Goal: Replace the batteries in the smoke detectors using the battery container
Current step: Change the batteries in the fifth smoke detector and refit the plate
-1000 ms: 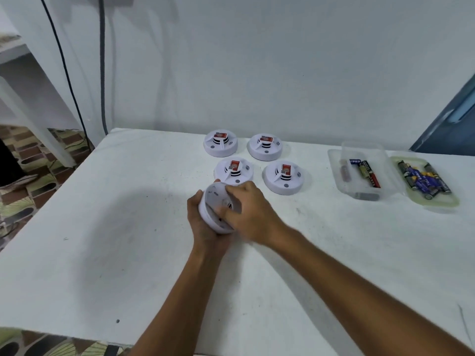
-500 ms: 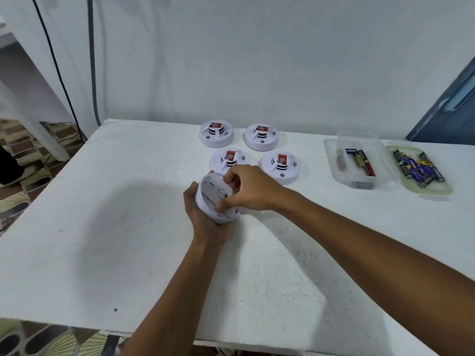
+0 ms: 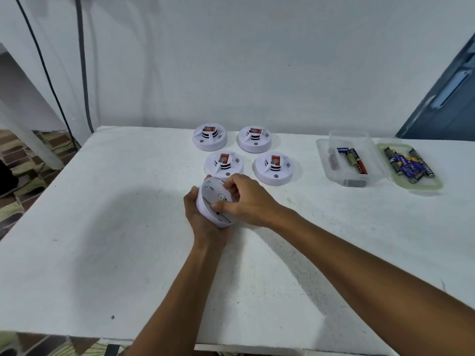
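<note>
My left hand (image 3: 203,222) cups a white smoke detector (image 3: 213,201) from below, tilted on edge with its back plate facing me. Over that back plate, my right hand (image 3: 246,199) grips the detector with curled fingers and thumb. Several more white smoke detectors with red labels stand face up behind: two at the back (image 3: 209,136) (image 3: 254,138) and two nearer (image 3: 223,163) (image 3: 273,167). To the right stands a clear battery container (image 3: 334,173) with a few batteries inside, and its green-rimmed lid (image 3: 434,185) lies beside it holding several blue and black batteries.
Everything sits on a white table (image 3: 102,227) against a pale wall. Two dark cables (image 3: 82,60) hang down at the back left corner. A blue door (image 3: 449,98) is at the far right. Patterned floor shows past the table's left edge.
The right hand's fingers have shifted up over the detector's back plate, its thumb now at the lower rim. Both hands and the detector stay at the same spot on the table.
</note>
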`<action>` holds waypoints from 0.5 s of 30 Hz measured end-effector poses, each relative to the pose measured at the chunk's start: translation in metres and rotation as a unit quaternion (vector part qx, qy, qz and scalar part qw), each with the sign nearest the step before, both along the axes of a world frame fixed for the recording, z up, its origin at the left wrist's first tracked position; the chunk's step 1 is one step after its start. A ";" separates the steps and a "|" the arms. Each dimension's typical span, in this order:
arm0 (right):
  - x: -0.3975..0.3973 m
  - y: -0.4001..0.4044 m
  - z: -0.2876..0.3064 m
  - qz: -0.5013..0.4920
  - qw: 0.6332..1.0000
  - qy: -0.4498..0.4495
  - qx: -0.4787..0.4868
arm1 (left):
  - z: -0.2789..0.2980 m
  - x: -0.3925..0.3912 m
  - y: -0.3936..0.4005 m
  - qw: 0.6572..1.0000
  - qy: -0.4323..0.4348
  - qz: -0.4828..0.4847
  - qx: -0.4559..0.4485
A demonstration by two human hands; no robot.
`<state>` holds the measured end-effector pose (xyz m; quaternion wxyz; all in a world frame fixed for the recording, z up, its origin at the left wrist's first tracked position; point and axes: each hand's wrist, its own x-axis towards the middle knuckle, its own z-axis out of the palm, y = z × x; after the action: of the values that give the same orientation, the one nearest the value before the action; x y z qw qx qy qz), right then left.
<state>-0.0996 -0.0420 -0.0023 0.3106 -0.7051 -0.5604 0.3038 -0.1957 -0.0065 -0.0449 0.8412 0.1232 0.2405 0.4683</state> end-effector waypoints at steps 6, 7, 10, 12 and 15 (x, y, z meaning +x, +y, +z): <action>-0.002 -0.001 0.006 -0.009 1.000 0.014 0.012 | -0.001 0.002 0.001 0.999 0.040 0.008 0.006; -0.003 -0.002 0.006 -0.013 1.000 0.018 0.012 | 0.000 0.002 0.000 0.999 0.048 0.010 0.007; -0.002 -0.003 0.008 -0.025 0.999 0.037 0.003 | 0.003 0.004 -0.002 0.999 0.047 0.006 0.006; -0.002 -0.005 0.010 -0.028 0.998 0.051 -0.002 | 0.006 0.005 -0.004 0.999 0.037 0.004 0.001; -0.001 -0.003 0.012 -0.029 0.998 0.064 -0.009 | 0.006 0.006 -0.004 0.999 0.035 -0.007 -0.004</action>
<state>-0.1011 -0.0447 0.0096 0.3478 -0.7033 -0.5158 0.3440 -0.1897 -0.0104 -0.0387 0.8358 0.1383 0.2710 0.4571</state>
